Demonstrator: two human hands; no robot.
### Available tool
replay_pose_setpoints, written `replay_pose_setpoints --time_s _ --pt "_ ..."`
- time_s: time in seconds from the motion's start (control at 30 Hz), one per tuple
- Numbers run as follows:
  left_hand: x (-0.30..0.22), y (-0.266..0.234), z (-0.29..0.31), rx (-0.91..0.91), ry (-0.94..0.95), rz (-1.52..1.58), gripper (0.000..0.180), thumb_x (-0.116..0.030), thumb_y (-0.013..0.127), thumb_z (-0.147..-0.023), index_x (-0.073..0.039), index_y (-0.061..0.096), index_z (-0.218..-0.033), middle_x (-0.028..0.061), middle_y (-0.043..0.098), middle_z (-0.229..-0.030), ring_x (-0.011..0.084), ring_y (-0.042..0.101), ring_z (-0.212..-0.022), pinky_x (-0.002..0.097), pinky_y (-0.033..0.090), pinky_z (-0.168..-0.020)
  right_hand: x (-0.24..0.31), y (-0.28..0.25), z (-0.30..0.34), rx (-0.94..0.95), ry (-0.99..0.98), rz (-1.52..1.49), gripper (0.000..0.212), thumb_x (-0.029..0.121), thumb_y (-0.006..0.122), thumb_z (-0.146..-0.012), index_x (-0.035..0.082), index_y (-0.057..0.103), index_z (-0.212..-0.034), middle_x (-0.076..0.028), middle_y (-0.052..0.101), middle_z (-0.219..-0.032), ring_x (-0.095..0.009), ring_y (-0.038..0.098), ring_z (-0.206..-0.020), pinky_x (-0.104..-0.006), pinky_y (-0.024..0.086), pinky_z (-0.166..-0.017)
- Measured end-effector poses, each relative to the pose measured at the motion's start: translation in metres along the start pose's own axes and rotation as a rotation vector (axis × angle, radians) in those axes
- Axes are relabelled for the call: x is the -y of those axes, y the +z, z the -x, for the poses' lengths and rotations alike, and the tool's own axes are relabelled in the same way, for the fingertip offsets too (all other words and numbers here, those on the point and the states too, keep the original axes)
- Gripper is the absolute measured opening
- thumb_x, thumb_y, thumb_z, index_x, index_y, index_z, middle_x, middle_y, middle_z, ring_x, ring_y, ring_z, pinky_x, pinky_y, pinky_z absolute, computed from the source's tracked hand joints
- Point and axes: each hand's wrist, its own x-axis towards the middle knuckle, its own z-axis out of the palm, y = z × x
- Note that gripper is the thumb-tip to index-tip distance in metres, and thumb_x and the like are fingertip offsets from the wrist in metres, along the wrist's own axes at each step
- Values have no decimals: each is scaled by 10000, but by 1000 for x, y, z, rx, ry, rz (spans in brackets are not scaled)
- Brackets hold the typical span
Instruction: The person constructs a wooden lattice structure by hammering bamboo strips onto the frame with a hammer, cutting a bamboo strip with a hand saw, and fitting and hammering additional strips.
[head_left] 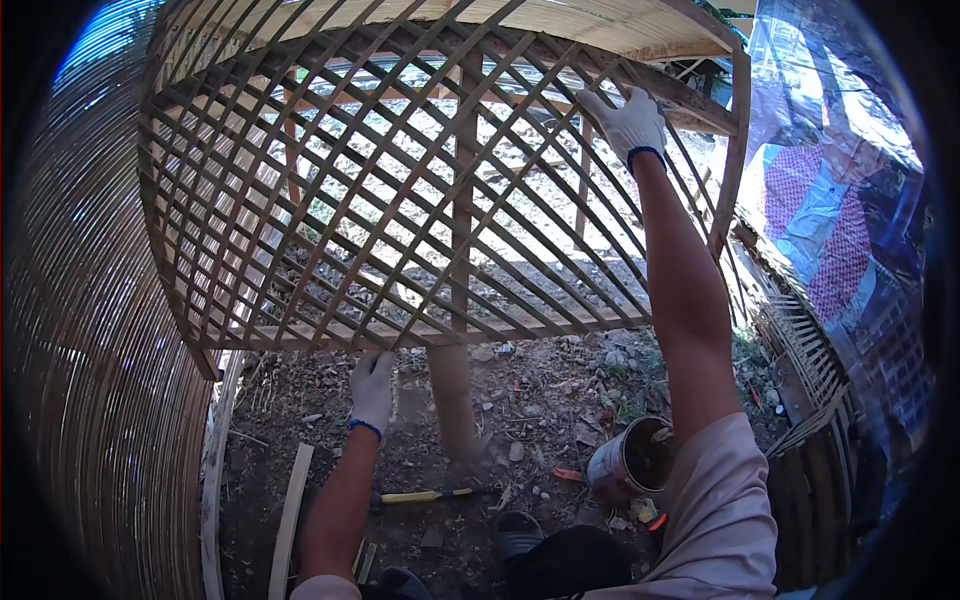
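A wooden lattice panel (pixel 520 328) of thin crossed slats in a frame stands in front of me and fills much of the upper view. My left hand (pixel 372 395), in a white glove with a blue cuff, grips its bottom rail left of the middle; the fingertips are partly hidden by the rail. Higher up, my right hand (pixel 632 125) wears a matching glove and reaches to the slats near the upper right corner. Its fingers are curled about the slats there. Behind the panel a thick round post (pixel 452 405) comes down to the ground.
A bamboo wall (pixel 95 360) runs along the left. On the littered ground are a bucket (pixel 608 472), a yellow-and-black handled tool (pixel 425 496), an orange object (pixel 568 474) and a pale wooden strip (pixel 290 525). Plastic sheeting with patterned cloth (pixel 795 190) hangs at right above slatted bamboo (pixel 800 335).
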Motion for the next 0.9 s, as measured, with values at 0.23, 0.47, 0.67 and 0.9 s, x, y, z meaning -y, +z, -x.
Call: replay_pose_setpoints --time_s 0.23,0.47,0.67,0.9 --pt "4 -2 -2 6 -21 7 278 -236 662 -1014 25 739 -1065 93 713 -939 167 610 -890 354 483 -846 7 -7 7 64 -9 -42 1180 870 707 -772 -42 531 -1498 -325 591 -1459 -450 560 -1388 -518 452 -1158" --pt "3 1 -1 -13 -1 45 238 -221 656 -1022 6 723 -1045 26 615 -871 119 521 -800 330 425 -742 6 -8 5 65 -15 -36 1186 877 706 -768 -63 542 -1472 -320 607 -1437 -456 579 -1368 -516 470 -1141" --pt "-2 2 2 -3 -51 58 296 -233 657 -1026 38 735 -1118 96 725 -1009 170 616 -943 352 488 -884 3 -7 4 57 -20 -55 1194 884 703 -761 -55 546 -1481 -316 604 -1446 -448 584 -1368 -512 463 -1148" --pt "-7 0 6 -46 -25 -2 325 -247 658 -1032 45 734 -1152 120 742 -1051 185 642 -980 359 500 -914 1 -2 5 59 -26 -34 1189 896 686 -764 -43 551 -1481 -301 615 -1439 -435 597 -1358 -511 471 -1138"
